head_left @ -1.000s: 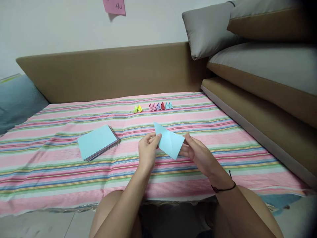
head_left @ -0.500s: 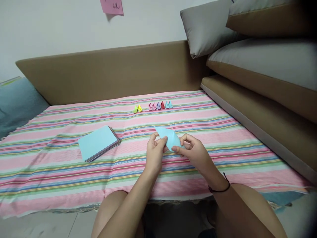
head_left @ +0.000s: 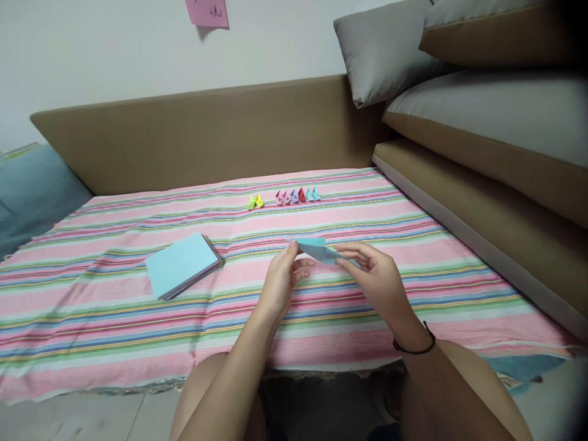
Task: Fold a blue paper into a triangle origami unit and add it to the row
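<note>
While the person sits at the near edge of the striped cloth (head_left: 114, 318), both hands are lifted a little above it, to the right of the stack of paper (head_left: 182, 264) that lies flat on the stripes with a pale blue sheet on top. Between the hands is a folded blue paper (head_left: 316, 250), held nearly level so that from here it shows mostly as a thin sliver. The left hand (head_left: 280, 278), the one nearer the stack, pinches the paper's left end between thumb and fingertips. The right hand (head_left: 376, 275), farther from the stack, has its fingers stretched forward and nips the right end between thumb and forefinger; a black band (head_left: 413, 349) circles that wrist. The paper hangs clear of the cloth — it rests on neither the stripes nor the stack.

Beyond the stack and to its right, toward the brown backrest (head_left: 206, 135), a row of small folded figures (head_left: 297, 196) stands on the cloth — pink, purple, red and blue — with a yellow-green pair (head_left: 255, 201) just on the stack's side of them. Far right of the stack, grey cushions (head_left: 386, 52) are piled up. High on the wall behind the stack hangs a pink note (head_left: 207, 11).
</note>
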`<state>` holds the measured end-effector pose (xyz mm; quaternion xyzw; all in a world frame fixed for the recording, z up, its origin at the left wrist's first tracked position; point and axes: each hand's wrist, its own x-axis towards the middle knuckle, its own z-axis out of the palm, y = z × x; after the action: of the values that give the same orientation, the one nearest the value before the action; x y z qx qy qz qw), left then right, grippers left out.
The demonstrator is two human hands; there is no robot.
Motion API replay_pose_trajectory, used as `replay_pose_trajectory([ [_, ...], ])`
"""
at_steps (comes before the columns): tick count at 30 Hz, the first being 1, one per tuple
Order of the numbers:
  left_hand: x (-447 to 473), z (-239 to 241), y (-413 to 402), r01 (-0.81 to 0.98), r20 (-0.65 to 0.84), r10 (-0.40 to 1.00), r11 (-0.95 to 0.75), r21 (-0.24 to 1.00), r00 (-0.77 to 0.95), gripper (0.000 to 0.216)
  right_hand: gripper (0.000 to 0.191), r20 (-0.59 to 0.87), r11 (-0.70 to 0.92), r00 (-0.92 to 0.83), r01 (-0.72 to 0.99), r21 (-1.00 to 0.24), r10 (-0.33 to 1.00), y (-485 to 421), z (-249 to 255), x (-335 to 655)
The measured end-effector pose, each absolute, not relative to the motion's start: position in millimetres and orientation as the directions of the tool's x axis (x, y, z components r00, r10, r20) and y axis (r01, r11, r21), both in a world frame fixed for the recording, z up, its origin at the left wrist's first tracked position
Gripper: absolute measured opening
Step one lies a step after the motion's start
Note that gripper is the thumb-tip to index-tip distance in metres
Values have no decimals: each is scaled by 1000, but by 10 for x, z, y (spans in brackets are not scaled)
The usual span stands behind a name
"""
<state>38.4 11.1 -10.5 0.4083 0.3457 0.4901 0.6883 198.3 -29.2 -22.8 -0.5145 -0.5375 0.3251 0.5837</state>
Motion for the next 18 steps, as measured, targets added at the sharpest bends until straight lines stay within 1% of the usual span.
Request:
replay_pose_trajectory([
  [1,376,-84,107,-402,-77,946,207,892,315,37,18,346,295,226,233,-927,911,-294,-222,1992],
  [2,368,-67,103,-401,-68,936,212,891,345,40,15,399,325,243,294,-899,884,-298,-214,1999],
  [3,359,-53,101,-384,-54,929,204,900,367,41,16,442,343,266,347,-873,856,-304,-206,2004],
  [5,339,-46,105,-304,-21,921,150,941,390,34,18,487,350,327,396,-849,810,-316,-196,2013],
  [6,331,-52,110,-252,3,919,105,962,394,29,18,483,344,356,387,-855,800,-321,-196,2017],
  [9,317,-94,127,-116,107,928,-70,991,357,21,17,402,314,390,271,-910,829,-321,-216,2029],
  [11,320,-122,129,-71,168,933,-153,986,317,18,17,336,290,388,174,-941,858,-306,-237,2034],
  [15,338,-146,110,-20,230,936,-233,972,265,18,18,225,261,402,-38,-964,888,-270,-250,2028],
  [18,356,-144,96,13,258,933,-270,963,252,20,20,130,218,354,-222,-950,926,-263,-230,2013],
])
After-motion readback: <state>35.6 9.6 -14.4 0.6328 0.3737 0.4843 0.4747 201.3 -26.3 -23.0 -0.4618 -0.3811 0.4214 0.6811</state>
